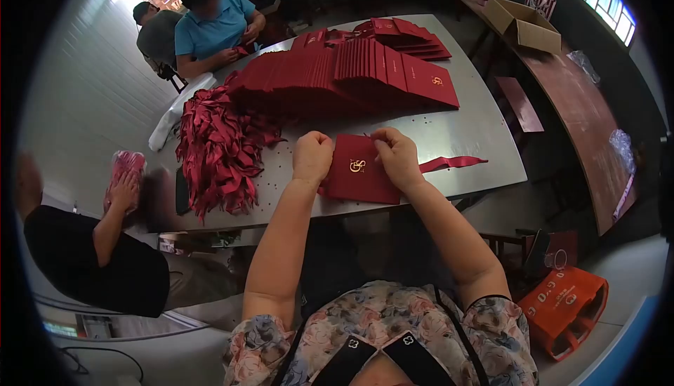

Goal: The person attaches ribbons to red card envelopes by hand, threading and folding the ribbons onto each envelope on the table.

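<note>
A flat dark red paper bag with a gold emblem lies at the near edge of the metal table, in front of my body. My left hand is closed, its curled fingers at the bag's upper left edge. At the upper right corner, my right hand pinches with thumb and forefinger; a small dark tip shows there, too small to name. A red ribbon stretches over the table to the right of my right hand. Left of my hands is a large heap of red ribbons.
Long stacks of red paper bags fill the table's far side. A person in blue works across the table; another in black touches a wrapped bundle at left. An orange bag and a side bench are at right.
</note>
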Demonstrator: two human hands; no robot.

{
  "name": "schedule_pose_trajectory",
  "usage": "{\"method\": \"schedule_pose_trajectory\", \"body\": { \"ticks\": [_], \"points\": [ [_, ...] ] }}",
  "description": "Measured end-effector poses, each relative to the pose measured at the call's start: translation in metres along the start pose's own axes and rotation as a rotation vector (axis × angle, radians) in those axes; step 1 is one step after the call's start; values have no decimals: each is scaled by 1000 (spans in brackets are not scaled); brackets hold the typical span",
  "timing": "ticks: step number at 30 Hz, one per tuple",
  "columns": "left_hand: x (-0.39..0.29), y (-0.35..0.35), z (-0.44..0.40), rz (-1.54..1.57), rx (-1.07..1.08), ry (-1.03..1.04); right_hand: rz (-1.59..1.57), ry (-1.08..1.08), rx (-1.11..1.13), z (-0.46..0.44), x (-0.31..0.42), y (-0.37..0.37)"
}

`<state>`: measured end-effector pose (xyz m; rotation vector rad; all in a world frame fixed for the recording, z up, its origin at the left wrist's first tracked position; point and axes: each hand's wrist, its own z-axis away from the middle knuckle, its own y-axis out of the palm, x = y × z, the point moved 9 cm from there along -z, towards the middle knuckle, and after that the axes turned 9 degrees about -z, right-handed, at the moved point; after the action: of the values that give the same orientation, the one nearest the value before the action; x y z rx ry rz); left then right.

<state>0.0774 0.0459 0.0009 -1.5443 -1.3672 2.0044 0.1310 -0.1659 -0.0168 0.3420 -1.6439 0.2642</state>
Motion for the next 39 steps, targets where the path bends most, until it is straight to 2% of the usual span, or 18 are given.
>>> {"method": "schedule_pose_trajectory", "body": {
  "ticks": [2, 6, 8, 15, 17, 21, 23, 24, 26, 27, 29, 36, 38, 39],
  "points": [
    [20, 12, -3, 38, 105, -75, -81, -15, -22, -1, 2, 3],
    [-6, 4, 18, -32, 82, -38, -121, 7, -18, 1, -8, -3],
    [-16, -4, 16, -35, 37, 88, 43, -201, 8, 1, 12, 1],
    [-40, -7, 38, -195, 31, 149, 113, -195, 23, 2, 5, 4],
    [-52, -14, 47, -314, -105, 275, 240, -323, -34, 6, 13, 3],
    [-55, -18, 48, -318, -169, 310, 401, -375, -34, 13, 24, 11],
    [-40, -14, 37, 94, 29, 126, 413, -348, -29, 16, 28, 13],
    [-42, -17, 37, 92, 30, 125, 411, -346, -29, 16, 29, 12],
    [-27, -1, 39, 486, 253, -170, 379, -294, 29, 14, 25, 13],
    [-26, -2, 37, 485, 254, -170, 379, -293, 28, 13, 24, 12],
    [-23, 10, 40, 704, 412, -262, 307, -298, 53, 13, 23, 12],
    [-14, 20, 39, 847, 486, -309, 186, -368, 34, 16, 30, 13],
    [-22, 24, 40, 1084, 556, -224, 105, -415, 51, 16, 34, 12],
    [-24, 23, 43, 1087, 556, -223, 108, -415, 51, 15, 33, 13]
  ]
}}
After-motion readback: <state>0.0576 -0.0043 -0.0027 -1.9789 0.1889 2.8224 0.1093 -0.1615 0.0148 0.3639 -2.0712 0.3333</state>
